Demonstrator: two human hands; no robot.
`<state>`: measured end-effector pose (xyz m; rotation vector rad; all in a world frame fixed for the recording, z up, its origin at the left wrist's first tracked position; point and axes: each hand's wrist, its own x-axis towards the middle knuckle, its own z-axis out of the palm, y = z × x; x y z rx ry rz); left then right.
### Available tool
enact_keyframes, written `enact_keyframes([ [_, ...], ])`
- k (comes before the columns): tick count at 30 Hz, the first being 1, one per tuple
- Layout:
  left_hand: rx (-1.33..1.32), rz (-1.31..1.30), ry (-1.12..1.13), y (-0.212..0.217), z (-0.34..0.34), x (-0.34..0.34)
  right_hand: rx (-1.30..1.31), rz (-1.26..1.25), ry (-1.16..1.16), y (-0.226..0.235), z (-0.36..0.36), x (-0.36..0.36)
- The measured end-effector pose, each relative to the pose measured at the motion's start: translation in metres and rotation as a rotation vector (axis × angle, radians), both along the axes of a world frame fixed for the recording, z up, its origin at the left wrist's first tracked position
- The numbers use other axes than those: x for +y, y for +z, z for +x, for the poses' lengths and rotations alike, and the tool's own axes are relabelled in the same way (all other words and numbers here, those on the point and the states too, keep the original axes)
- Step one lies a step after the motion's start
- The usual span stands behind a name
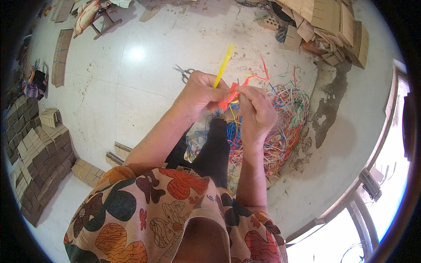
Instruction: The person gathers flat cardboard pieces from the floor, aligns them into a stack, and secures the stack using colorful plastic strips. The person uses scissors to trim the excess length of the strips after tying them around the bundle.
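Both my hands are raised close together in front of me, working on thin plastic strips. My left hand [202, 93] is closed, with a yellow plastic strip [224, 65] standing up out of its thumb and fingers. Between the two hands a red plastic strip [227, 101] is folded or knotted; its thin end curls up past my right hand [258, 106]. The fingers of that hand pinch the red strip. Exactly how the two strips cross is hidden by my fingers. Beyond my left hand a pair of scissors [184, 73] lies on the floor with its blades apart.
A large heap of multicoloured plastic strips [289, 127] spreads by my legs. Stacked cardboard pieces [39, 162] line the left side, and more cardboard [337, 26] is piled at the far right. Another person [34, 85] sits at the far left. A wooden stool [103, 26] stands at the back.
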<state>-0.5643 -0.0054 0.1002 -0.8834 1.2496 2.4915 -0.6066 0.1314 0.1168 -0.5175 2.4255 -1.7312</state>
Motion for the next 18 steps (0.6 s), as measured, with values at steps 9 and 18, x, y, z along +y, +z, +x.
enact_keyframes([
  [9,0.009,0.052,0.017,0.002,0.009,0.004,0.265,0.364,-0.057,-0.015,0.009,-0.003],
  [18,0.012,-0.303,-0.166,0.003,0.005,0.006,0.157,0.330,0.002,-0.018,0.002,-0.001],
])
